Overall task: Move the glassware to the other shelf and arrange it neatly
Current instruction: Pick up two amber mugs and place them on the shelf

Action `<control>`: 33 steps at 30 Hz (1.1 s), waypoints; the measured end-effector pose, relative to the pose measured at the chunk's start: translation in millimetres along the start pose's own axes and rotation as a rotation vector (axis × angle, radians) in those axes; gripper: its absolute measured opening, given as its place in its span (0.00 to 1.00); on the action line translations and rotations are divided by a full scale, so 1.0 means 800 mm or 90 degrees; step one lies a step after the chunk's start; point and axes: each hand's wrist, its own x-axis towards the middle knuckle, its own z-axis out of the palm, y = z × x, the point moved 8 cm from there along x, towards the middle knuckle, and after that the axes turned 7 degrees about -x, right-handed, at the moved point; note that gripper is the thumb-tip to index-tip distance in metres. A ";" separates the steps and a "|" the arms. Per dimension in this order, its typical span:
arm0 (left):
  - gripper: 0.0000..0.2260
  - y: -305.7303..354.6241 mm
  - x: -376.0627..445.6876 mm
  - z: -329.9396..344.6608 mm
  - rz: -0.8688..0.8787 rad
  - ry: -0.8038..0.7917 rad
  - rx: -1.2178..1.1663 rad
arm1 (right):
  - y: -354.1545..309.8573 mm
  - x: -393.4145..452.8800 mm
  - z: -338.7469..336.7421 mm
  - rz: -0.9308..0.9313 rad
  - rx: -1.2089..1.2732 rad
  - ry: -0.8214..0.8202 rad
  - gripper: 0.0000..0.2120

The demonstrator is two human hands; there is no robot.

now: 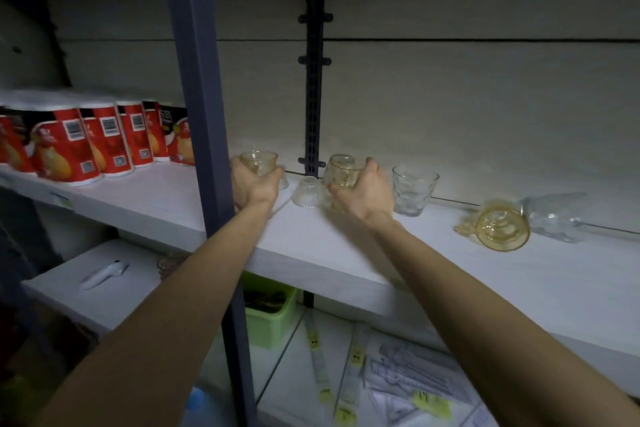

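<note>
You are gripping an amber glass (259, 160) in your left hand (254, 184) and another amber glass (343, 172) in your right hand (363, 192), fingers wrapped around each; beyond your right fingers, a clear tumbler (414, 189) and a tipped amber cup (502, 229) are waiting unarranged on the shelf (450, 270).

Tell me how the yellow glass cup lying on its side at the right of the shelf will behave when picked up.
The yellow cup lies tipped over, so its round wall may roll if nudged. It looks like thin glass: probably fragile and slippery.

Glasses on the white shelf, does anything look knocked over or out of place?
Yes. At the right, a yellow cup and a clear glass lie on their sides. A small clear glass between the hands sits upside down.
</note>
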 end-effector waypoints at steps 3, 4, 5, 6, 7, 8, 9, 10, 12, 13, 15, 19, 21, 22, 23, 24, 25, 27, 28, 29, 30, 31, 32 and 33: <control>0.30 -0.003 0.005 0.002 0.012 -0.001 0.014 | 0.004 0.001 0.005 0.028 0.038 -0.020 0.42; 0.29 -0.003 0.004 0.002 0.019 -0.001 0.022 | 0.006 0.001 0.005 0.035 0.048 -0.024 0.42; 0.28 -0.002 0.002 0.002 0.029 0.000 0.034 | 0.008 0.001 0.003 0.038 0.055 -0.026 0.41; 0.28 -0.001 -0.002 0.002 0.047 0.001 0.046 | 0.010 0.000 0.002 0.038 0.057 -0.026 0.40; 0.28 0.001 -0.007 0.002 0.072 0.003 0.056 | 0.011 -0.002 -0.001 0.036 0.057 -0.024 0.39; 0.29 0.002 -0.012 0.003 0.097 0.006 0.060 | 0.013 -0.005 -0.004 0.033 0.062 -0.022 0.39; 0.30 0.004 -0.019 0.002 0.117 0.011 0.061 | 0.015 -0.009 -0.007 0.029 0.072 -0.020 0.38; 0.30 0.008 -0.026 0.001 0.133 0.019 0.057 | 0.017 -0.014 -0.010 0.024 0.085 -0.016 0.38; 0.31 0.023 -0.043 -0.004 0.164 0.034 0.043 | 0.021 -0.027 -0.021 0.014 0.107 -0.001 0.37; 0.30 0.032 -0.052 -0.006 0.183 0.036 0.041 | 0.025 -0.035 -0.028 0.010 0.122 0.007 0.37; 0.31 0.052 -0.075 -0.008 0.227 0.030 0.036 | 0.034 -0.053 -0.049 0.004 0.168 0.032 0.36; 0.31 0.096 -0.156 -0.009 0.310 0.011 -0.022 | 0.064 -0.099 -0.115 -0.014 0.298 0.110 0.36; 0.31 0.114 -0.208 -0.003 0.320 -0.006 -0.080 | 0.092 -0.128 -0.156 -0.019 0.348 0.150 0.36; 0.31 0.123 -0.235 0.003 0.322 -0.019 -0.110 | 0.107 -0.144 -0.179 -0.026 0.357 0.169 0.36; 0.30 0.132 -0.262 0.010 0.323 -0.031 -0.137 | 0.124 -0.160 -0.204 -0.034 0.353 0.190 0.35; 0.31 0.141 -0.290 0.017 0.325 -0.041 -0.157 | 0.142 -0.176 -0.231 -0.043 0.342 0.210 0.35; 0.31 0.151 -0.321 0.025 0.331 -0.054 -0.171 | 0.162 -0.194 -0.258 -0.048 0.332 0.232 0.34; 0.30 0.167 -0.385 0.044 0.349 -0.091 -0.193 | 0.206 -0.233 -0.313 -0.059 0.323 0.279 0.33; 0.30 0.173 -0.419 0.055 0.357 -0.111 -0.206 | 0.229 -0.253 -0.338 -0.063 0.317 0.300 0.33; 0.30 0.179 -0.453 0.066 0.363 -0.134 -0.219 | 0.253 -0.274 -0.363 -0.067 0.307 0.319 0.34; 0.30 0.183 -0.487 0.078 0.368 -0.158 -0.233 | 0.278 -0.294 -0.387 -0.070 0.295 0.335 0.34; 0.30 0.189 -0.521 0.091 0.372 -0.185 -0.250 | 0.303 -0.315 -0.411 -0.070 0.279 0.353 0.34; 0.30 0.194 -0.556 0.105 0.375 -0.212 -0.268 | 0.327 -0.336 -0.434 -0.067 0.264 0.375 0.34; 0.30 0.200 -0.589 0.119 0.380 -0.239 -0.286 | 0.351 -0.356 -0.456 -0.062 0.248 0.397 0.34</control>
